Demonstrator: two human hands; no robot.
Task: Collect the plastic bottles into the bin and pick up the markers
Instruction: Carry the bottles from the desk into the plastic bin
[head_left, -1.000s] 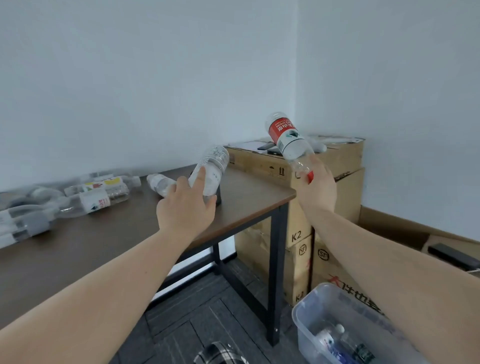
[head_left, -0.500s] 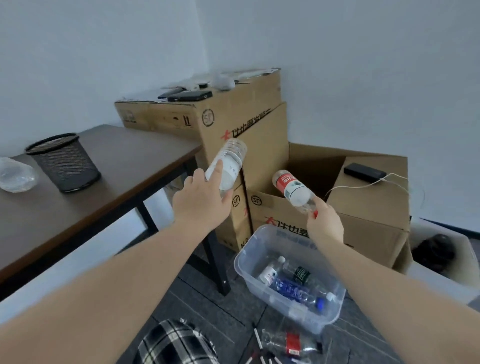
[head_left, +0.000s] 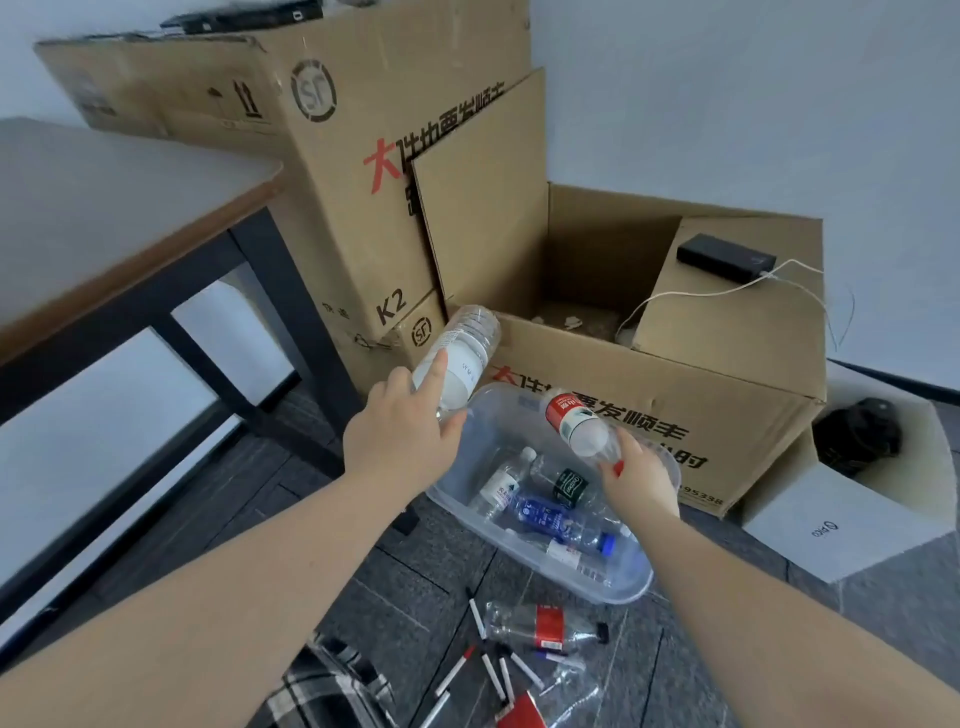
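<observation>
My left hand (head_left: 402, 441) grips a clear bottle with a white label (head_left: 462, 358), held tilted over the left rim of the clear plastic bin (head_left: 631, 584) on the floor. My right hand (head_left: 636, 480) holds a red-labelled bottle (head_left: 576, 423) by its neck end, above the bin. Several bottles lie inside the bin, one with a blue label (head_left: 545, 517). On the floor in front of the bin lies a crushed bottle with a red label (head_left: 543, 626). Several white markers (head_left: 493, 670) are scattered beside it.
A dark table (head_left: 104, 218) stands at the left. Stacked cardboard boxes (head_left: 332, 171) and an open box (head_left: 649, 384) rise behind the bin. A black device with a white cable (head_left: 727, 257) rests on an inner box. A white box (head_left: 852, 519) sits at the right.
The view has swung from the table down toward the floor. Both hands have carried their bottles down and closer to the bin; the markers on the floor have come into sight.
</observation>
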